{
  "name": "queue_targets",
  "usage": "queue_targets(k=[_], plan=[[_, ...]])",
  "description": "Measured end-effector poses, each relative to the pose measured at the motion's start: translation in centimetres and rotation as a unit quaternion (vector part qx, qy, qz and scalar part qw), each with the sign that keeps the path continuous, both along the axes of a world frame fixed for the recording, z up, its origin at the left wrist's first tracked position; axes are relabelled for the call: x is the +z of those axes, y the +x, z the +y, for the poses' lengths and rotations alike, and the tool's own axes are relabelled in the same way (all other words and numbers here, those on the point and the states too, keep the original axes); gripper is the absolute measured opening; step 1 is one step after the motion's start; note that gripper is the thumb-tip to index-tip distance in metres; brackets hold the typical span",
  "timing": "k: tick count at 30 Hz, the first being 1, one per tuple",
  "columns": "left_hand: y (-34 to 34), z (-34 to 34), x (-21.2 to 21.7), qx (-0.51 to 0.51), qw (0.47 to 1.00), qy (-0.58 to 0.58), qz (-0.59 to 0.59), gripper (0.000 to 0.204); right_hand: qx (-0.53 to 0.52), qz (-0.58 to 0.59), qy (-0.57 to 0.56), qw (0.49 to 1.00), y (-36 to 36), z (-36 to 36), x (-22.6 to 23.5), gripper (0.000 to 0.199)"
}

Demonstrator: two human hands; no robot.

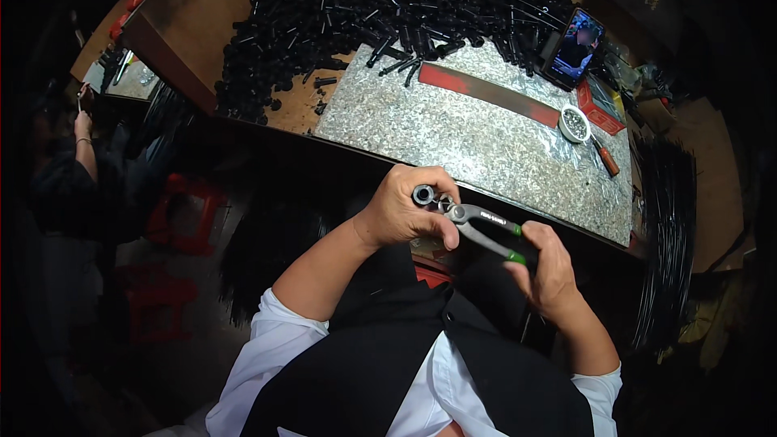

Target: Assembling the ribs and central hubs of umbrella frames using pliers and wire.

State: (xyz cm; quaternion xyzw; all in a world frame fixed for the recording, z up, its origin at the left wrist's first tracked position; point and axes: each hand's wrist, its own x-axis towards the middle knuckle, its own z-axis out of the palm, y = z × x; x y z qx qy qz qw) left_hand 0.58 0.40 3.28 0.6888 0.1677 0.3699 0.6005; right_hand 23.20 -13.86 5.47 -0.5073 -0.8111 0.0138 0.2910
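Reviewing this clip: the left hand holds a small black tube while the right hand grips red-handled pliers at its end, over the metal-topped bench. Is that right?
Not quite. In the head view the pliers have grey handles with green tips, not red. The rest holds: left hand holds the small black tube, right hand grips the pliers, by the metal-topped bench.

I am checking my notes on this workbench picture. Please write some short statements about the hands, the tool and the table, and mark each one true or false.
1. The left hand holds a small black tubular part. True.
2. The right hand holds a hammer. False: it holds pliers with green-tipped handles.
3. The pliers' nose meets the part in the left hand. True.
4. The black parts pile lies at the table's near edge. False: it lies on the far side.
5. The small white bowl stands on the metal sheet. True.
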Motion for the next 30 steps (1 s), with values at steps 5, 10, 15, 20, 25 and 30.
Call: queue_targets(k=[5, 10, 15, 20, 25, 30], plan=[[0.5, 0.3, -0.2, -0.058, 0.998, 0.002, -0.038, 0.061, 0.039, 0.525, -0.646, 0.552, 1.6, -0.9, -0.3, 0.024], [0.9, 0.1, -0.5, -0.052, 0.998, 0.031, 0.003, 0.05, 0.061, 0.153, -0.515, 0.841, 0.9, 0.9, 1.5, 0.047], [1.7, -0.3, -0.8, 0.025, 0.998, 0.063, 0.009, 0.055, -0.049, -0.017, -0.235, 0.971, 0.1, 0.8, 1.1, 0.071], [2.3, -0.6, -1.1, 0.038, 0.998, 0.054, -0.02, 0.066, -0.012, -0.01, -0.175, 0.984, 0.6, 1.4, 1.5, 0.072], [2.4, -0.6, -1.2, 0.053, 0.995, 0.073, -0.034, 0.071, 0.019, 0.073, -0.347, 0.935, 0.8, 1.6, 1.6, 0.065], [2.2, -0.9, -1.0, 0.064, 0.996, 0.059, 0.002, 0.079, 0.036, 0.117, -0.385, 0.915, 0.9, 2.0, 1.6, 0.061]])
